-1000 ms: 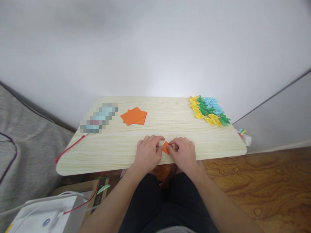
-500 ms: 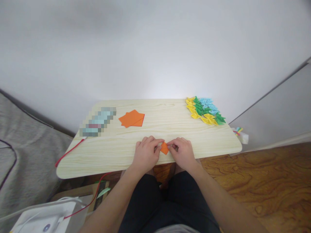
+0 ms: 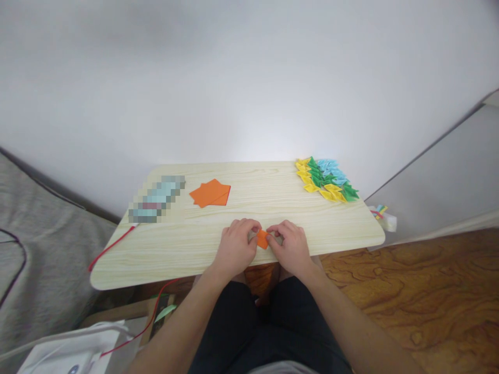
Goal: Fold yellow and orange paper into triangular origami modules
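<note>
Between my hands, close to the table's front edge, is a small folded piece of orange paper [image 3: 262, 240]. My left hand [image 3: 238, 243] pinches its left side between thumb and fingers. On the opposite side my right hand [image 3: 289, 242] grips it the same way, with the fingertips close together. The fingertips hide the paper's side corners. Farther back and to the left lies a loose stack of orange paper sheets [image 3: 210, 193], which neither hand touches.
Several folded paper pieces in yellow, green and light blue [image 3: 327, 179] cluster at the back right of the wooden table [image 3: 257, 182]. A blurred-out phone-like object [image 3: 158, 200] with a red cable [image 3: 113, 246] lies at the left. A white wall [image 3: 249, 83] stands behind.
My fingers have shifted slightly on the small orange paper, and the left fingertips have curled in more. The whole view has moved a little; the other papers stay in place.
</note>
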### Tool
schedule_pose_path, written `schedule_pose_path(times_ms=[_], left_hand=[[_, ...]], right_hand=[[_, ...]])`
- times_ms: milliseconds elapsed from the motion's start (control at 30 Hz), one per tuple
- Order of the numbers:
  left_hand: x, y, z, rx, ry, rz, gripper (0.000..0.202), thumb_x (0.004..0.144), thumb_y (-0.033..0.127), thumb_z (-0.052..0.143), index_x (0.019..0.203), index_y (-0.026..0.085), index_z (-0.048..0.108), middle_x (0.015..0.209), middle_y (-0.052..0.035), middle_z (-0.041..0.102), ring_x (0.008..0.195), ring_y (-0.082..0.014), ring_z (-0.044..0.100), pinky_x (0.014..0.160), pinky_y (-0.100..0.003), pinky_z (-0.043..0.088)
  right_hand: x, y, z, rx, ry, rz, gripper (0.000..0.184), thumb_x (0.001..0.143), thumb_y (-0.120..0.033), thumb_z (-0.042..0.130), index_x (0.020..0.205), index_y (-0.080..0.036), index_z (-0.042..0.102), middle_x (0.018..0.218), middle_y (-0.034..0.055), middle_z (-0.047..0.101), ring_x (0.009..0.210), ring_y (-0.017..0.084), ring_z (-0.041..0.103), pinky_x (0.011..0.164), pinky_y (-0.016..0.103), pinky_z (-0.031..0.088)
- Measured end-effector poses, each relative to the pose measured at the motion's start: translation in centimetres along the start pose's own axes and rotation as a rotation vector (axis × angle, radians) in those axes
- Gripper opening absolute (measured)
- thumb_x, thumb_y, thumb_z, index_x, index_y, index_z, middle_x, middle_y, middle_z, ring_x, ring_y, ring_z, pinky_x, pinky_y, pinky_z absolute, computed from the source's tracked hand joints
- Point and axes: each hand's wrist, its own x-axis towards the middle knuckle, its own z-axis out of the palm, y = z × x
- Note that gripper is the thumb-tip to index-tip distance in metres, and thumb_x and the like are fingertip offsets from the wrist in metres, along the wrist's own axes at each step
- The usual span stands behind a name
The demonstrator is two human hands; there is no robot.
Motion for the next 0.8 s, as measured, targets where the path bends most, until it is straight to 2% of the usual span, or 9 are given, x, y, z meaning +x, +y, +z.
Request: schedule_pose_path(times_ms=[200, 333, 500, 633, 800], left_hand=[[-0.2, 0.5, 0.1, -0.035, 0.014, 0.016, 0.021, 0.086, 0.011, 0.059, 0.100, 0.025, 0.067, 0.098, -0.0029, 0.075, 0.101, -0.0258, 0.064, 0.089, -0.039, 0.045], [-0.3, 1.2, -0.3, -0.052, 0.025, 0.049, 0.023, 0.088, 0.014, 0.060, 0.105, 0.027, 0.069, 0.103, -0.0021, 0.076, 0.104, -0.0261, 0.062, 0.093, -0.041, 0.043], [-0.1, 2.0, -0.6, -0.085, 0.055, 0.055, 0.012, 0.090, 0.021, 0.063, 0.094, 0.026, 0.074, 0.100, -0.0050, 0.074, 0.107, -0.0276, 0.060, 0.095, -0.043, 0.042], [0.2, 1.7, -0.8, -0.183, 0.040, 0.070, 0.011, 0.089, 0.020, 0.063, 0.088, 0.024, 0.074, 0.088, -0.0029, 0.071, 0.097, -0.0240, 0.062, 0.090, -0.038, 0.046], [0.5, 1.0, -1.2, -0.337, 0.023, 0.069, 0.009, 0.092, 0.021, 0.062, 0.091, 0.023, 0.070, 0.089, -0.0004, 0.071, 0.089, -0.0186, 0.066, 0.086, -0.032, 0.052]], right_hand=[[-0.1, -0.1, -0.5, 0.063, 0.003, -0.009, 0.006, 0.092, -0.024, 0.070, 0.092, -0.023, 0.076, 0.093, 0.0018, 0.073, 0.096, 0.021, 0.066, 0.089, 0.034, 0.040], [-0.1, -0.2, -0.9, 0.120, 0.010, -0.001, 0.007, 0.092, -0.023, 0.069, 0.086, -0.022, 0.073, 0.088, -0.0002, 0.072, 0.085, 0.018, 0.064, 0.084, 0.033, 0.040], [-0.2, 0.1, -1.1, 0.208, 0.024, 0.014, 0.010, 0.091, -0.025, 0.069, 0.082, -0.022, 0.072, 0.080, -0.0013, 0.071, 0.076, 0.017, 0.062, 0.085, 0.034, 0.041], [-0.3, 0.8, -0.7, 0.310, 0.041, 0.016, 0.009, 0.092, -0.028, 0.069, 0.085, -0.023, 0.073, 0.081, -0.0009, 0.073, 0.073, 0.017, 0.064, 0.082, 0.033, 0.047], [-0.4, 1.6, -0.4, 0.428, 0.069, -0.011, 0.010, 0.087, -0.029, 0.076, 0.096, -0.024, 0.074, 0.088, 0.0011, 0.075, 0.082, 0.021, 0.069, 0.082, 0.034, 0.053]])
